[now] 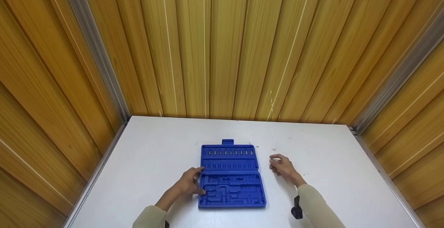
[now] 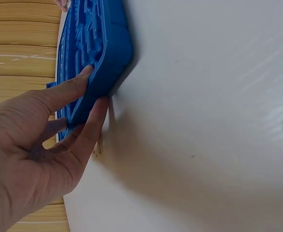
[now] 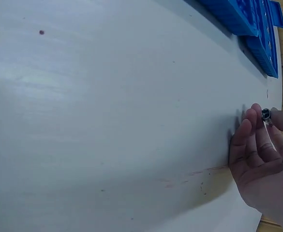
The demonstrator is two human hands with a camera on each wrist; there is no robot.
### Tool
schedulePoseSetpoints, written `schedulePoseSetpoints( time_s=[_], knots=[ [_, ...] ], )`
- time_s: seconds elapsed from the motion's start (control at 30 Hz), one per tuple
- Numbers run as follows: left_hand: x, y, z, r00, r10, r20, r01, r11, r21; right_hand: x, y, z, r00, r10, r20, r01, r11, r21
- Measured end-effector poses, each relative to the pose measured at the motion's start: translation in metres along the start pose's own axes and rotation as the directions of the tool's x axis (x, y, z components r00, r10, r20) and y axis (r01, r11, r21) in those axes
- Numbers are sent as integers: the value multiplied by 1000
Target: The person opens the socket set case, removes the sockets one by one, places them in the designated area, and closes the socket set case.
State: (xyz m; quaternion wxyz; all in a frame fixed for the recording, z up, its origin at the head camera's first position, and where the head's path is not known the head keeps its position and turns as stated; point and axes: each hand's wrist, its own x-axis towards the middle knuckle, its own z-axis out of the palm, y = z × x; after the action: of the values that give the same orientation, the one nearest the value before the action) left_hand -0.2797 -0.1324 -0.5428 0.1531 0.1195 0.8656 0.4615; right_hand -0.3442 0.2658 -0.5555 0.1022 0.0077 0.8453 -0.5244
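Note:
A blue plastic tool case (image 1: 233, 171) lies unfolded on the table, its moulded slots facing up. My left hand (image 1: 189, 183) grips its left edge; in the left wrist view the thumb presses on the rim of the case (image 2: 114, 48) and a finger lies against the side wall. Right of the case, my right hand (image 1: 283, 166) is held over the table. Between thumb and fingertip it pinches a small round metal socket (image 3: 266, 114), its hollow end showing. A row of several small metal pieces (image 1: 230, 152) sits in the case's far half.
The white table (image 1: 156, 144) runs back to a wood-patterned wall (image 1: 225, 47), with similar walls at both sides. A latch tab (image 1: 228, 141) sticks out from the case's far edge. Small specks mark the tabletop.

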Motion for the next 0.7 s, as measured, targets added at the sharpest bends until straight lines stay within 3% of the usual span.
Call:
schedulePoseSetpoints(
  time_s=[0.43,0.53,0.7],
  knots=[
    [-6,-5,-3,1000,29,0,-29,1000,-4,3,-1,9,998,2,56,3,996,-88],
    [-6,-4,-2,1000,30,4,-30,999,-17,6,-1,7,995,-71,76,83,985,-154],
    [-3,-2,-1,1000,11,-2,-11,1000,-29,13,5,5,976,-211,52,217,939,-265]
  ],
)
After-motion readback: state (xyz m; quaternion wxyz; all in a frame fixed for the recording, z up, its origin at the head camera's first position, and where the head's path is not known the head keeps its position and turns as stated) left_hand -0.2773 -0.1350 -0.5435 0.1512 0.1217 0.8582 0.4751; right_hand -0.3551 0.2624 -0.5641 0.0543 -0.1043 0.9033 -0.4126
